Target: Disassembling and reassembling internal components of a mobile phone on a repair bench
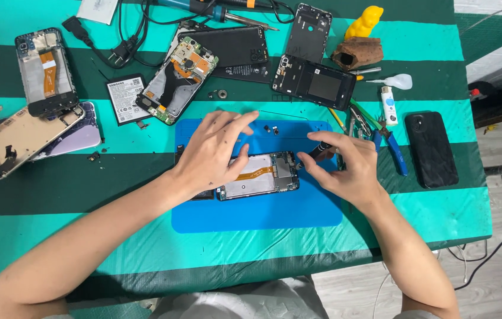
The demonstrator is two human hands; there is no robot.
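now the left hand [212,155] pressed flat and open on the opened phone [258,176] on the blue mat [263,215], while the right hand [345,168] pinched a screwdriver [321,150] at its top edge, seemingly mid-unscrewing, needing steady, upright turning next.

Single head-worn view, looking steeply down from above, close over the table [322,236], blue mat [263,215] at frame centre, forearms entering from the lower edge, floor at far right

Worktop cloth [381,47] striped teal and dark green; mat [298,215] on it plain blue; figurine [364,21] above mat yellow; pliers [394,150] right of mat blue-handled
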